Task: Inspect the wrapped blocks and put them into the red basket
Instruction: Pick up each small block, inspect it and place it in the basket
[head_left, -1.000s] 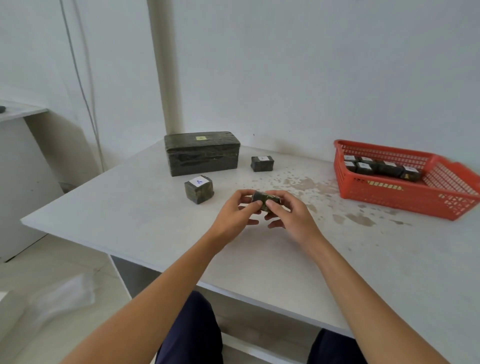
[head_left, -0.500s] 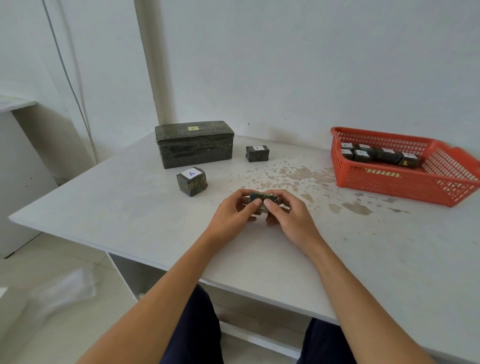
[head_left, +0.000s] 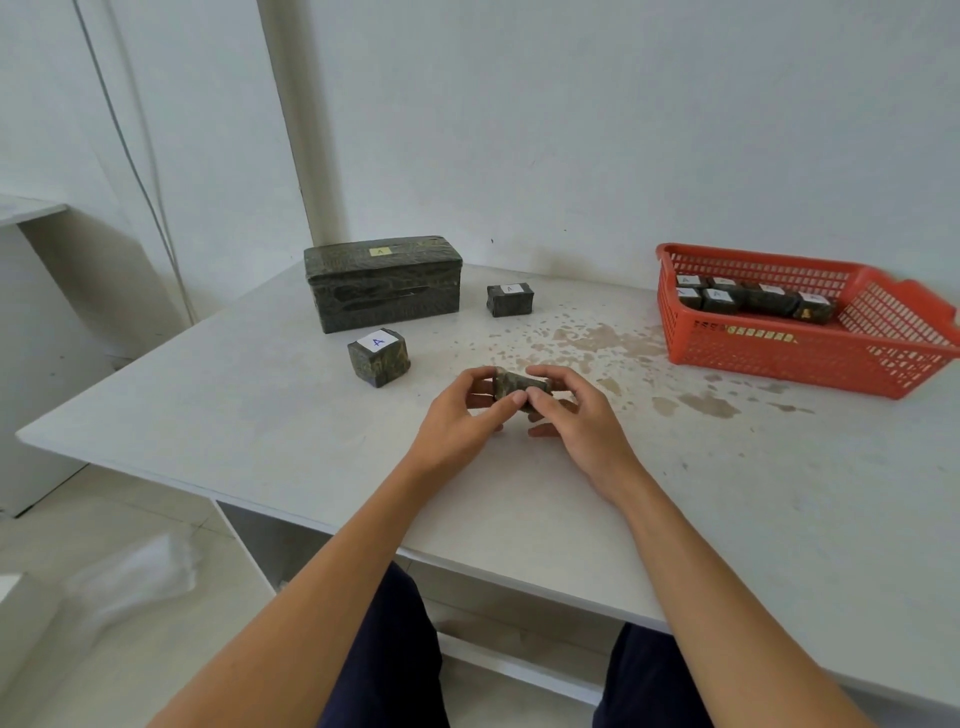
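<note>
A small dark wrapped block (head_left: 514, 385) is held just above the white table between both hands. My left hand (head_left: 460, 415) pinches its left end and my right hand (head_left: 576, 415) pinches its right end; fingers hide much of it. A cube-shaped wrapped block (head_left: 378, 357) with a white "A" label stands to the left. Another small labelled block (head_left: 510, 300) lies farther back. The red basket (head_left: 779, 353) sits at the right rear with several labelled wrapped blocks (head_left: 753, 300) inside.
A large dark wrapped box (head_left: 383, 283) with a yellow label stands at the back left by the wall. The white table (head_left: 260, 415) has brown stains near the basket. A cable hangs down the wall at left. My knees show under the table's front edge.
Both hands keep hold of the same block, which has been turned between the fingers. The head camera has shifted a little, so the scene sits differently in view.
</note>
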